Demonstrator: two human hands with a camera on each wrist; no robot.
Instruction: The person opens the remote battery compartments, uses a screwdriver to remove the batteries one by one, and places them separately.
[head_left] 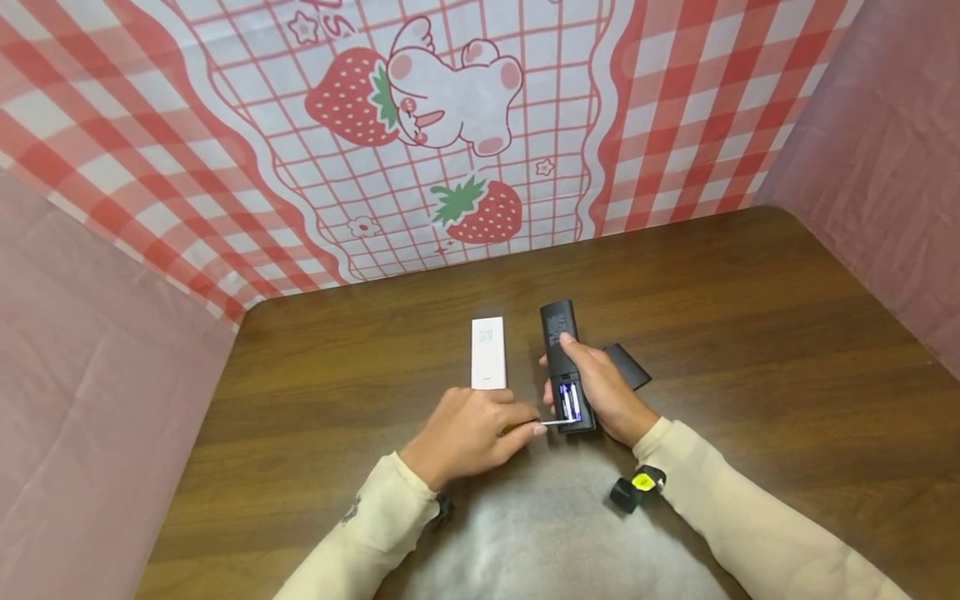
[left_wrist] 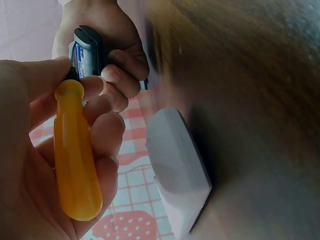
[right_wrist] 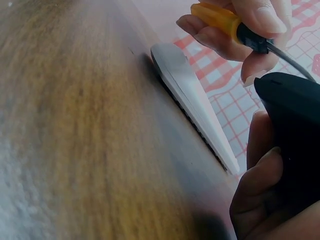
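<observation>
My left hand (head_left: 472,435) pinches a screwdriver (left_wrist: 75,155) with a translucent orange handle and black collar. Its thin metal shaft reaches rightward to the lower end of a black remote control (head_left: 557,321). That remote lies back side up in my right hand (head_left: 606,392), thumb on its back and fingers curled round its far side. Two blue-and-white batteries (head_left: 570,403) show in its uncovered battery compartment, with the screwdriver tip at their lower ends. Whether the tip touches a battery, I cannot tell.
A white remote control (head_left: 488,350) lies on the brown wooden table (head_left: 337,367), just beyond my left hand. Partly behind my right hand is a flat black piece (head_left: 630,367). A red-and-white checked cloth (head_left: 667,108) hangs along the table's back edge.
</observation>
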